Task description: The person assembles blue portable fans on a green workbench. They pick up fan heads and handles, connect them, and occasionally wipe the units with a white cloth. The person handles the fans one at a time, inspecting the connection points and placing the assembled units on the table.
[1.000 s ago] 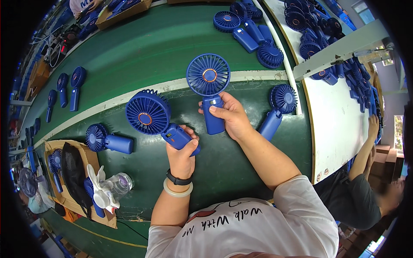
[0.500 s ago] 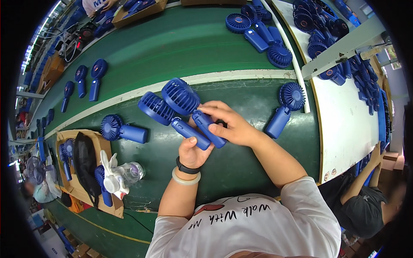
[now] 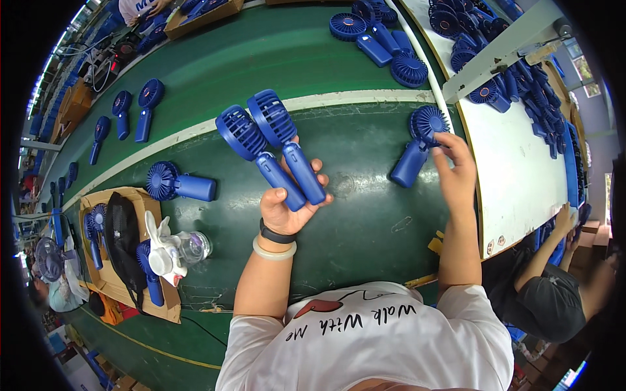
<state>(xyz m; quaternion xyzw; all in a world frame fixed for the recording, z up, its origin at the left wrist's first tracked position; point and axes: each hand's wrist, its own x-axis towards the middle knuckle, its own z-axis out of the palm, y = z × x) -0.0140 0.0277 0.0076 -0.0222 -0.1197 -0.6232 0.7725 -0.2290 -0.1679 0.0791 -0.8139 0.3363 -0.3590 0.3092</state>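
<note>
The left hand [image 3: 290,212] grips 2 blue fans [image 3: 304,173] by their handles, side by side, heads beyond its fingers. The right hand [image 3: 458,169] is half curled, fingertips at the head of another blue fan [image 3: 409,164] just left of it; whether it grips, I cannot tell. Left of the left hand, 1 more fan [image 3: 195,188] lies on the green table [image 3: 365,241], near a cardboard box [image 3: 171,311].

Smooth blue plastic fans [image 3: 304,173], glossy green tabletop [image 3: 365,241], brown cardboard box [image 3: 171,311].
</note>
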